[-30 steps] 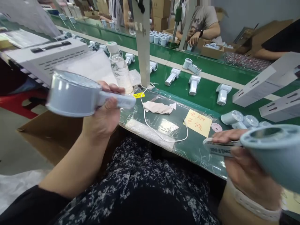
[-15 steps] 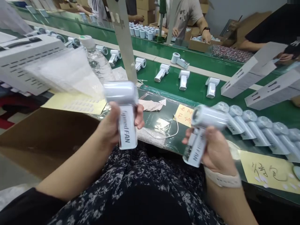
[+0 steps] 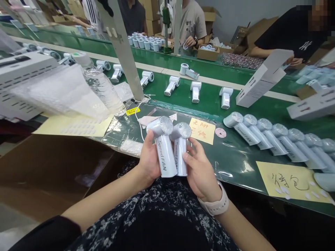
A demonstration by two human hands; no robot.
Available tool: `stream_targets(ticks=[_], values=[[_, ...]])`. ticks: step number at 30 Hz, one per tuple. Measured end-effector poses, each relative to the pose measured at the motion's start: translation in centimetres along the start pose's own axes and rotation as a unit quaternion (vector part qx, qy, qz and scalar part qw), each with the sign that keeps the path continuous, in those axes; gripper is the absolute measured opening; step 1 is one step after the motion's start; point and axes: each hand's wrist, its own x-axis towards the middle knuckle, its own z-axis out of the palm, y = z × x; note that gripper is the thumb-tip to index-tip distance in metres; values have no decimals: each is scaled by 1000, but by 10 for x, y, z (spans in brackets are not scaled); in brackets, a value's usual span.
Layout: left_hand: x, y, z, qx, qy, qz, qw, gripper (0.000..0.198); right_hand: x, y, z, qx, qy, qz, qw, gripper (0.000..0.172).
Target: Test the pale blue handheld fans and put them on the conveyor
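At the green worktop (image 3: 237, 156), your left hand (image 3: 149, 162) grips a pale-blue plastic fan (image 3: 165, 157), your right hand (image 3: 199, 170) a twin fan (image 3: 180, 155), now brought together, seemingly easing comparison.

Left hand (image 3: 150, 160) and right hand (image 3: 201, 172) aren't spread wide anymore, they're close together now, so the left fan (image 3: 164, 150) and right fan (image 3: 181, 150) sit side by side. View's swung right too, showing more of the fan row (image 3: 280, 130).

Bright light, white glare streaking the worktop (image 3: 232, 157) near its front edge, deep shadow beneath! The held fans (image 3: 165, 155) look crisp; beyond the far edge, rightward, pale-blue parts (image 3: 315, 74) blur.
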Motion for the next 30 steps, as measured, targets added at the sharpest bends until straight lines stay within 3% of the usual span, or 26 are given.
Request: stream_targets(ticks=[3,7,9,12,13,15,17,19,21,22,24,26,30], values=[[1,-1,-2,5,-21,9,1000,76,-2,8,-2,-34,-36,-26,998,67],[0,-6,-5,51,5,53,997,79,-4,15,-5,-115,-92,-61,987,63],[-1,-10,-6,103,23,85,991,82,-4,18,-3,-174,-121,-87,974,72],[-3,-15,-5,230,40,111,966,82,3,18,-1,-265,-122,-131,947,102],[-3,-15,-5,281,37,109,953,78,8,14,-3,-283,-118,-145,941,104],[-1,-11,-5,367,10,116,923,70,19,-3,-17,-307,-112,-175,929,92],[3,0,-7,449,-54,103,886,66,23,-32,-46,-370,-68,-201,904,83],[10,13,-12,545,-87,109,826,60,16,-65,-85,-481,48,-221,847,89],[18,26,-21,622,-51,153,766,57,1,-91,-131,-554,187,-220,781,90],[22,30,-26,651,-17,187,735,57,-8,-100,-154,-559,243,-215,763,87],[31,35,-38,693,47,244,677,56,-26,-109,-197,-549,302,-207,751,79],[38,35,-48,717,78,268,639,54,-40,-110,-233,-537,332,-212,746,75],[41,28,-53,757,55,273,591,52,-53,-114,-278,-490,400,-274,724,59]])
